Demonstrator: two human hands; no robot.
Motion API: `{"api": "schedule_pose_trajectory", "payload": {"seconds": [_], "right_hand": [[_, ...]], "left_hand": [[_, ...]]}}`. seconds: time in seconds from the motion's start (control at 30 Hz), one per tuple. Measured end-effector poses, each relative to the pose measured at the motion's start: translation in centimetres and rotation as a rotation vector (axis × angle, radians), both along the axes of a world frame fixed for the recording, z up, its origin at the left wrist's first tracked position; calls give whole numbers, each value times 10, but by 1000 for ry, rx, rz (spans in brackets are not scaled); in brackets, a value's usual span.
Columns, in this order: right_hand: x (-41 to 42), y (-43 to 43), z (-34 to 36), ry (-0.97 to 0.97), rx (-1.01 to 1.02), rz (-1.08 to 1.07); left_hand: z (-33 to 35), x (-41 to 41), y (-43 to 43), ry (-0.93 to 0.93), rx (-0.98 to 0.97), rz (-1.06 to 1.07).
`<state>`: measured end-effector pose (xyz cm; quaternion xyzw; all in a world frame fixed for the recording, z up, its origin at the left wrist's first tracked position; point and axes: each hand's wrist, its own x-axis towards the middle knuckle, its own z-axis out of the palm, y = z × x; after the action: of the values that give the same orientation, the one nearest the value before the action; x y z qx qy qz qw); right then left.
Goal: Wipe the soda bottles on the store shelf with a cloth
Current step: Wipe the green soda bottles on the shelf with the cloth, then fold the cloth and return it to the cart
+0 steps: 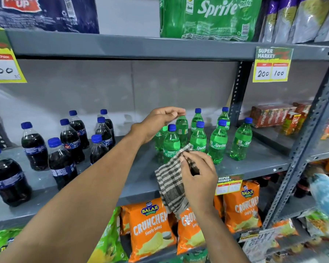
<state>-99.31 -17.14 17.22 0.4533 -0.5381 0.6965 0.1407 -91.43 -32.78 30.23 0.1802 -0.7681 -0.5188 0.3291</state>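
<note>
Several green Sprite bottles [217, 141] with blue caps stand on the grey middle shelf [254, 164], right of centre. Several dark cola bottles [70, 141] with blue caps stand on the same shelf to the left. My left hand [160, 118] hovers over the top of a rear green bottle, fingers together, holding nothing; whether it touches the cap I cannot tell. My right hand [196, 173] grips a black-and-white checked cloth [171, 183] in front of the nearest green bottle [171, 143]. The cloth hangs down past the shelf edge.
Orange Crunchex chip bags [150, 228] fill the shelf below. Shrink-wrapped Sprite [209, 16] and cola packs sit on the top shelf. Red juice cartons [273, 114] stand on the neighbouring rack, past a perforated upright [237, 92]. Price tags hang from the shelf edges.
</note>
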Motion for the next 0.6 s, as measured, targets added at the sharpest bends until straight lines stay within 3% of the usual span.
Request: {"api": "schedule_pose_trajectory", "payload": {"seconds": [0.27,0.43,0.6], "right_hand": [[5,20,30,-161,45,325],[30,31,59,-28,-15,495],[77,40,73,-26,-43,773]], "left_hand": [[17,50,71,78,-293,131],[16,101,115,-160,-323,45],[22,171,148,-200,-315,178]]}}
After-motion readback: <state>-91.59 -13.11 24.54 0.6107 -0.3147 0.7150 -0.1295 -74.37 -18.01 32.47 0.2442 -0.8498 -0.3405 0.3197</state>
